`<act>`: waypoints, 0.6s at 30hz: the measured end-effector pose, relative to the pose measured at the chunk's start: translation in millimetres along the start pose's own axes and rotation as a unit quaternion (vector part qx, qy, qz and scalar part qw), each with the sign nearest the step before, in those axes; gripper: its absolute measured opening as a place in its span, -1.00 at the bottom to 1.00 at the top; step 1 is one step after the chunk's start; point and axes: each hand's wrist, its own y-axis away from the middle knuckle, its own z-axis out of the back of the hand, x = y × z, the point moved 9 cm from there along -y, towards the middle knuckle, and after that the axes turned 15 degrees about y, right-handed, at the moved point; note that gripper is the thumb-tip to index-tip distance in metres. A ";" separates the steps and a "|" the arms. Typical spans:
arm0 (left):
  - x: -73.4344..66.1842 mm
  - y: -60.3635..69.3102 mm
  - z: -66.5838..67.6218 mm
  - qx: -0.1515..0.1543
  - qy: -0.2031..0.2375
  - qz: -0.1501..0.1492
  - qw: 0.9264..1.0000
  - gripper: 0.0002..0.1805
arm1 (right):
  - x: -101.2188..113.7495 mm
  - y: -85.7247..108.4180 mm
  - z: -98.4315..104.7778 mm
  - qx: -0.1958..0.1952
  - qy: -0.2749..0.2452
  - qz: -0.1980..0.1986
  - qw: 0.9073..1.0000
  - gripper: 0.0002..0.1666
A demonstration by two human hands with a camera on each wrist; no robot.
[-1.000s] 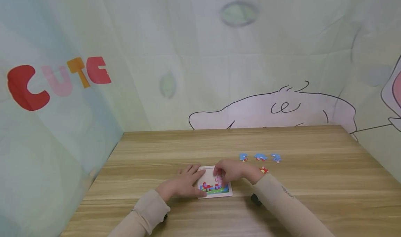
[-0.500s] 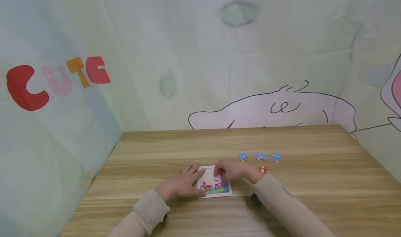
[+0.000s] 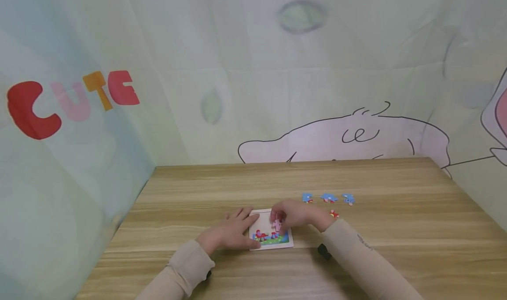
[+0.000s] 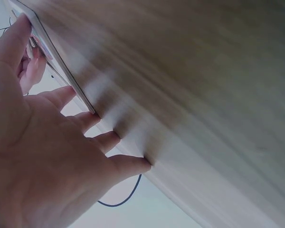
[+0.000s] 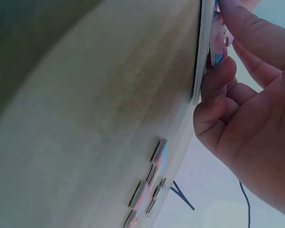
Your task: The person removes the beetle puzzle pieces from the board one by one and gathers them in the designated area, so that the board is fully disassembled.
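A small puzzle board [image 3: 261, 222] with a pale frame lies on the table, its lower strip filled with red, blue and green picture pieces. My left hand [image 3: 229, 232] rests at its left side with fingers spread, the thumb on the lower edge; in the left wrist view the other fingertips touch board and tabletop. Over the board's right part, my right hand [image 3: 294, 214] pinches a pink jigsaw piece [image 3: 277, 224] between thumb and fingers. The right wrist view shows this pink-and-blue piece [image 5: 218, 40] tilted against the board; its far end is hidden by the fingers.
Behind and right of the board, a row of blue jigsaw pieces [image 3: 329, 198] lies on the wooden table [image 3: 206, 185]. A red and yellow piece [image 3: 334, 213] sits nearer, close to my right wrist. A printed cloth [image 3: 186, 71] hangs behind the table.
The pink jigsaw piece has turned and shifted slightly in my right fingers above the board. My left hand has stayed in place.
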 end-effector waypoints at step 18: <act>1.2 -0.7 -0.8 -0.001 -0.004 0.005 1.000 -0.08 | -6.7 5.4 3.6 -0.013 0.006 0.006 1.000 -0.78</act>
